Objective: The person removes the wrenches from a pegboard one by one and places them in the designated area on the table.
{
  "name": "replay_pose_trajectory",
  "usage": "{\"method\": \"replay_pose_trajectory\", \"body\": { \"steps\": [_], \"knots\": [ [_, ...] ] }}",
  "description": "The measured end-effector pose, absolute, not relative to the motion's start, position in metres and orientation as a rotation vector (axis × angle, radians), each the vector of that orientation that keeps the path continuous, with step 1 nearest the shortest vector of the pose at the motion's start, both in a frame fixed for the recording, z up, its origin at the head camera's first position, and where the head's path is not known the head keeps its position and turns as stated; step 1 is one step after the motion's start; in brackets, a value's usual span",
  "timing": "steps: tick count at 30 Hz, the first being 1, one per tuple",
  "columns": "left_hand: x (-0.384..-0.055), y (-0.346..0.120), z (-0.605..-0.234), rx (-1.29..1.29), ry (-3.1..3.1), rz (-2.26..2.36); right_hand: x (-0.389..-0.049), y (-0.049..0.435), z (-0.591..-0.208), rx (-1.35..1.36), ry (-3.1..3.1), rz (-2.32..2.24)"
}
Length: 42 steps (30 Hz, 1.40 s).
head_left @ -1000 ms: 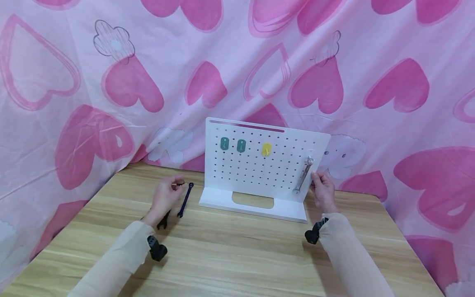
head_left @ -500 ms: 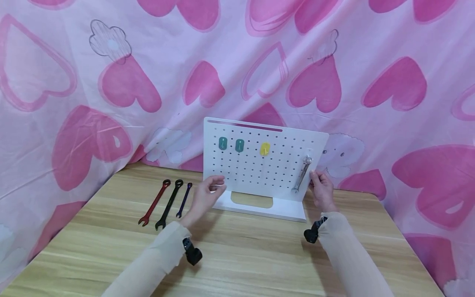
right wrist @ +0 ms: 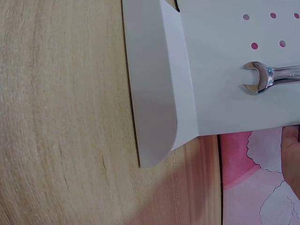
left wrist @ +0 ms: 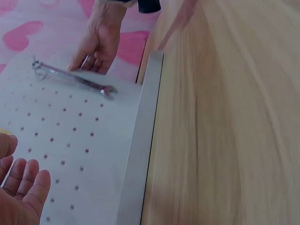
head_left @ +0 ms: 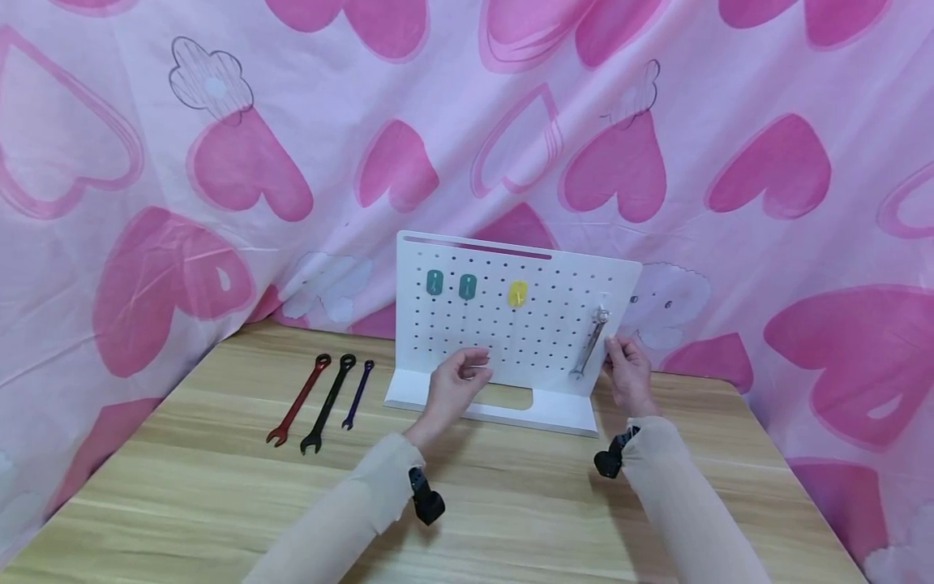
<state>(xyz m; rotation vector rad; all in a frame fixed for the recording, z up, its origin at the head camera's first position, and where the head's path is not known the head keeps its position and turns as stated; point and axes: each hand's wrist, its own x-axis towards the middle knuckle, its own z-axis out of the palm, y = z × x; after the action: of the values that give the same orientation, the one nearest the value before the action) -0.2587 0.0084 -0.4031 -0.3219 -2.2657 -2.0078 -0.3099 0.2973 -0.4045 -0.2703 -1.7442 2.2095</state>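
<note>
A white pegboard (head_left: pixel 511 341) stands upright on its base on the table. My left hand (head_left: pixel 456 385) hovers before its lower middle, fingers loosely bent and holding nothing; part of it shows in the left wrist view. With my right hand (head_left: pixel 629 373) I grip the board's right edge, some fingers hidden behind it. Close to that hand a silver wrench (head_left: pixel 589 345) hangs from a clear hook at the board's right side. Two green hooks (head_left: pixel 468 286) and a yellow hook (head_left: pixel 517 294) sit higher up on the board with nothing on them.
Left of the board, a red wrench (head_left: pixel 297 401), a black wrench (head_left: pixel 328 405) and a smaller purple wrench (head_left: pixel 357 396) lie side by side on the wooden table (head_left: pixel 511 503). Behind the table hangs a pink cloth (head_left: pixel 292 105) printed with hearts.
My left hand has moved right, from over the wrenches to the front of the board, uncovering the red and black wrenches. My right hand stays at the board's edge.
</note>
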Motion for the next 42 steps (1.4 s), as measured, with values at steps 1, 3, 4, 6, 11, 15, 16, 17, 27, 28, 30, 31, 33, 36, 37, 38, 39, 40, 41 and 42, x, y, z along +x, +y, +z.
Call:
{"method": "replay_pose_trajectory", "body": {
  "steps": [1,3,4,6,11,15,16,17,27,28,30,31,33,36,37,38,39,40,41,42],
  "knots": [
    [-0.259,0.012,-0.403,-0.322,-2.272,-2.022,-0.310,0.298,-0.405,-0.270,-1.738,2.213],
    [-0.259,0.021,-0.404,-0.333,-2.277,-2.039,-0.311,0.298,-0.405,-0.281,-1.744,2.201],
    [-0.260,0.025,-0.405,-0.346,-2.270,-2.044,-0.311,0.298,-0.405,-0.289,-1.743,2.199],
    [-0.261,0.032,-0.406,-0.362,-2.259,-2.048,-0.312,0.299,-0.405,-0.296,-1.747,2.196],
    [-0.263,0.048,-0.407,-0.395,-2.249,-2.037,-0.311,0.301,-0.405,-0.292,-1.756,2.199],
    [-0.264,0.059,-0.407,-0.394,-2.249,-2.061,-0.311,0.302,-0.405,-0.301,-1.755,2.203],
    [-0.265,0.061,-0.408,-0.396,-2.242,-2.062,-0.311,0.302,-0.405,-0.300,-1.767,2.201],
    [-0.265,0.064,-0.408,-0.399,-2.237,-2.066,-0.311,0.302,-0.405,-0.305,-1.772,2.200],
    [-0.267,0.087,-0.413,-0.427,-2.139,-2.120,-0.309,0.297,-0.404,-0.282,-1.775,2.184],
    [-0.267,0.088,-0.413,-0.421,-2.138,-2.121,-0.309,0.296,-0.404,-0.278,-1.773,2.187],
    [-0.267,0.091,-0.413,-0.413,-2.136,-2.124,-0.309,0.296,-0.404,-0.276,-1.771,2.185],
    [-0.267,0.092,-0.413,-0.406,-2.141,-2.126,-0.309,0.296,-0.404,-0.275,-1.778,2.182],
    [-0.268,0.094,-0.414,-0.402,-2.147,-2.119,-0.309,0.295,-0.404,-0.274,-1.791,2.175],
    [-0.269,0.097,-0.415,-0.397,-2.161,-2.124,-0.309,0.295,-0.405,-0.264,-1.802,2.168],
    [-0.269,0.098,-0.415,-0.398,-2.168,-2.121,-0.309,0.295,-0.405,-0.262,-1.798,2.170],
    [-0.270,0.100,-0.414,-0.403,-2.172,-2.118,-0.309,0.295,-0.405,-0.261,-1.793,2.171],
    [-0.270,0.101,-0.413,-0.403,-2.179,-2.120,-0.309,0.295,-0.405,-0.260,-1.787,2.173],
    [-0.270,0.102,-0.413,-0.408,-2.184,-2.115,-0.309,0.296,-0.405,-0.260,-1.783,2.174],
    [-0.270,0.103,-0.412,-0.411,-2.191,-2.107,-0.309,0.296,-0.406,-0.261,-1.782,2.175],
    [-0.270,0.104,-0.411,-0.414,-2.198,-2.099,-0.309,0.296,-0.406,-0.261,-1.779,2.177]
  ]
}}
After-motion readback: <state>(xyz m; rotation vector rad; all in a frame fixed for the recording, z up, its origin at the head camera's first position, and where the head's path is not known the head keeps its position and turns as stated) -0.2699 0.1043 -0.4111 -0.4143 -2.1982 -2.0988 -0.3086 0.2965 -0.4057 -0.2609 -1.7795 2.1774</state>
